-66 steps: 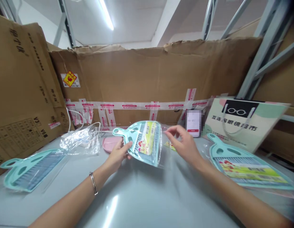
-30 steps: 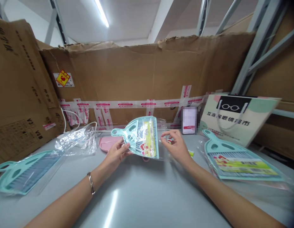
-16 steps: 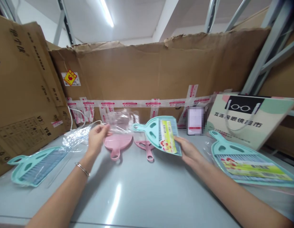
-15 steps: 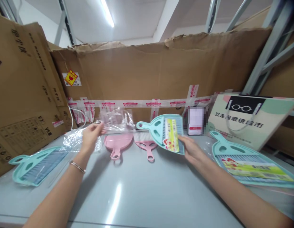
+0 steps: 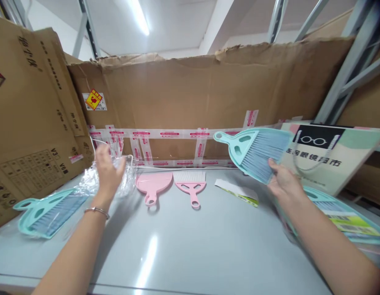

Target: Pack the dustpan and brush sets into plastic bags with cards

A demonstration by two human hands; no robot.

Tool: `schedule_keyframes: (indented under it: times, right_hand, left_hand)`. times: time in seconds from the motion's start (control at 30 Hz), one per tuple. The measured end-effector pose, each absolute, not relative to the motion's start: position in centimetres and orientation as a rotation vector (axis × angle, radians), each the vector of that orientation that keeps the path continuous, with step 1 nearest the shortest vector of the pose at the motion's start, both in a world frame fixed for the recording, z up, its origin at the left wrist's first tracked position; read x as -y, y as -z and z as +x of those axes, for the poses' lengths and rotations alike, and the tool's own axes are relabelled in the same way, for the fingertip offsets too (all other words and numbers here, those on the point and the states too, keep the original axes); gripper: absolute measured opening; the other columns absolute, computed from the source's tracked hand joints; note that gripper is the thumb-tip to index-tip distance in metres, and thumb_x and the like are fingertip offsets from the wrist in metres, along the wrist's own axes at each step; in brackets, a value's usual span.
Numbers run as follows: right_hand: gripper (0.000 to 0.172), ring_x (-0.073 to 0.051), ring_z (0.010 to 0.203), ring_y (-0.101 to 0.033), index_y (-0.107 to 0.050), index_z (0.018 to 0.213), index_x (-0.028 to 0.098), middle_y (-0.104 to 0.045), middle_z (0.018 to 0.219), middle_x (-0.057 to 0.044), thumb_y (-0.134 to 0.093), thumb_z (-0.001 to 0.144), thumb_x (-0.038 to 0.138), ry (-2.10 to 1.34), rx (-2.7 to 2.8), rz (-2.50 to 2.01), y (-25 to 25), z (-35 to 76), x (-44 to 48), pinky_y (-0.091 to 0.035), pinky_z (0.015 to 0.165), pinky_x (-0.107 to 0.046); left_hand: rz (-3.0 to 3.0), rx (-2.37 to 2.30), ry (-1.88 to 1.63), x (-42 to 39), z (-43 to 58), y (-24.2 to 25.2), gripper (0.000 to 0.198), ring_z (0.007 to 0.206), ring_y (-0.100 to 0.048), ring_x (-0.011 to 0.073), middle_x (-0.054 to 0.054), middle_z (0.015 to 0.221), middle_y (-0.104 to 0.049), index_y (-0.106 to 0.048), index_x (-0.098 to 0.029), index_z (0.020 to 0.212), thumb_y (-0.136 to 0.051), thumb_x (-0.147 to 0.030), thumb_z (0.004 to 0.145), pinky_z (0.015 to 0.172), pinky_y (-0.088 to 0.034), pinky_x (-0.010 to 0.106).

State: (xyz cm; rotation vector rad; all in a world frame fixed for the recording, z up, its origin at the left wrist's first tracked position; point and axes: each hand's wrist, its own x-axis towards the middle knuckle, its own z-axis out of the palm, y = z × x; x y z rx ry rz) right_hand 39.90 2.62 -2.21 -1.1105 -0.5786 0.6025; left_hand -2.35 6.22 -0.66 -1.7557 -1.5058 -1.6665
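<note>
My right hand (image 5: 285, 182) grips the brush end of a teal dustpan-and-brush set (image 5: 257, 149), raised over the right side of the table. My left hand (image 5: 108, 170) has its fingers apart, beside crumpled clear plastic wrap (image 5: 126, 180). A pink dustpan (image 5: 154, 184) and a pink brush (image 5: 191, 186) lie side by side mid-table, handles toward me. Right of them lies a white and green card (image 5: 237, 191). Another teal set (image 5: 53, 213) in clear wrap lies at the left, and a labelled teal set (image 5: 346, 217) is partly behind my right arm.
A large cardboard sheet (image 5: 177, 94) stands along the back of the grey table (image 5: 177, 250). Cardboard boxes (image 5: 32, 110) rise at the left. A paper bag (image 5: 340, 164) with rope handles leans at the right.
The teal set in my right hand has moved right and up; its label card is off and on the table. My left hand has let go of the plastic bag. The phone is now hidden.
</note>
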Motion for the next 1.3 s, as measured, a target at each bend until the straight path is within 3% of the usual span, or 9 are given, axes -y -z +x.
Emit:
schedule_keyframes:
  times: [0.1, 0.2, 0.27, 0.43, 0.57, 0.7, 0.87, 1.07, 1.3]
  right_hand:
    - [0.013, -0.018, 0.065, -0.062, -0.059, 0.080, 0.016, -0.065, 0.070, -0.005, -0.049, 0.073, 0.011, -0.905, 0.648, -1.084, 1.9, 37.8, -1.8, -0.053, 0.070, -0.033]
    - [0.015, -0.018, 0.071, -0.064, -0.062, 0.088, 0.015, -0.068, 0.080, -0.008, -0.053, 0.076, 0.017, -1.383, 0.862, -1.021, 2.2, 34.3, -0.5, -0.054, 0.073, -0.032]
    - [0.025, -0.022, 0.081, -0.065, -0.060, 0.099, 0.014, -0.067, 0.092, -0.011, -0.051, 0.080, 0.027, -1.598, 1.062, -1.000, 2.5, 32.1, 0.1, -0.053, 0.077, -0.037]
    - [0.050, -0.026, 0.115, -0.047, -0.043, 0.122, 0.025, -0.048, 0.123, -0.010, -0.056, 0.074, 0.033, -0.534, 1.314, -1.155, 2.4, 29.9, 0.7, -0.041, 0.094, -0.048]
    - [0.032, -0.027, 0.114, -0.041, -0.057, 0.106, 0.028, -0.045, 0.119, -0.008, -0.058, 0.075, 0.030, 0.088, 2.020, -1.035, 1.0, 28.3, 1.1, -0.033, 0.098, -0.048]
    - [0.013, -0.022, 0.091, -0.047, -0.060, 0.088, 0.023, -0.046, 0.097, -0.007, -0.054, 0.077, 0.024, 0.179, 2.147, -1.010, -1.3, 27.2, 0.6, -0.041, 0.083, -0.042]
    - [0.018, -0.017, 0.079, -0.048, -0.058, 0.097, 0.021, -0.045, 0.092, -0.005, -0.050, 0.080, 0.023, 0.262, 2.003, -0.977, -3.4, 29.8, -1.5, -0.041, 0.072, -0.032]
    - [0.028, -0.014, 0.068, -0.044, -0.064, 0.089, 0.020, -0.053, 0.085, -0.005, -0.044, 0.078, 0.005, 0.374, 2.535, -1.145, 2.9, 30.3, -5.4, -0.032, 0.062, -0.026]
    - [0.045, -0.017, 0.078, -0.055, -0.061, 0.111, 0.025, -0.061, 0.087, -0.006, -0.040, 0.078, 0.002, 0.258, 2.638, -1.192, 6.5, 31.2, -6.3, -0.036, 0.069, -0.028]
  left_hand:
    - [-2.770, 1.503, 1.883, -4.8, 2.8, 0.9, 0.051, 0.113, -0.052, 0.0282, 0.014, 0.123, -0.053, -0.044, -0.021, 0.125, -0.057, -0.039, 0.078, 0.092, -0.045, 0.048]
    - [-3.318, 1.212, 2.120, -2.8, 6.3, 1.5, 0.064, 0.122, -0.045, 0.0282, 0.008, 0.145, -0.030, -0.033, -0.034, 0.132, -0.063, -0.031, 0.076, 0.089, -0.050, 0.043]
    - [-3.309, 1.017, 2.370, -1.8, 7.0, 1.6, 0.057, 0.121, -0.047, 0.0280, 0.007, 0.146, -0.031, -0.039, -0.033, 0.125, -0.065, -0.029, 0.075, 0.088, -0.051, 0.042]
    - [-3.041, 1.092, 2.379, -0.9, 6.6, 1.1, 0.032, 0.109, -0.057, 0.0244, 0.010, 0.120, -0.060, -0.048, -0.021, 0.095, -0.069, -0.026, 0.071, 0.085, -0.052, 0.037]
    - [-3.062, 1.027, 2.200, 0.0, 7.3, 0.8, 0.031, 0.099, -0.062, 0.0217, 0.010, 0.119, -0.060, -0.048, -0.022, 0.097, -0.067, -0.025, 0.072, 0.078, -0.054, 0.033]
    - [-2.974, 0.969, 1.996, 0.1, 6.7, 0.3, 0.031, 0.092, -0.063, 0.0191, 0.010, 0.112, -0.063, -0.047, -0.021, 0.101, -0.064, -0.025, 0.075, 0.078, -0.053, 0.032]
    - [-2.230, 1.146, 2.077, -2.1, 2.6, -0.4, 0.025, 0.089, -0.062, 0.0184, 0.007, 0.098, -0.064, -0.046, -0.020, 0.089, -0.063, -0.031, 0.076, 0.069, -0.051, 0.027]
    - [-2.249, 1.277, 1.264, -3.8, 1.6, 0.9, 0.022, 0.063, -0.053, 0.0157, 0.001, 0.061, -0.054, -0.048, -0.020, 0.064, -0.049, -0.033, 0.082, 0.062, -0.042, 0.027]
    - [-2.670, 1.293, 0.581, -3.8, 2.2, 1.5, 0.018, 0.068, -0.055, 0.0169, 0.005, 0.074, -0.061, -0.057, -0.020, 0.071, -0.041, -0.021, 0.079, 0.060, -0.040, 0.026]
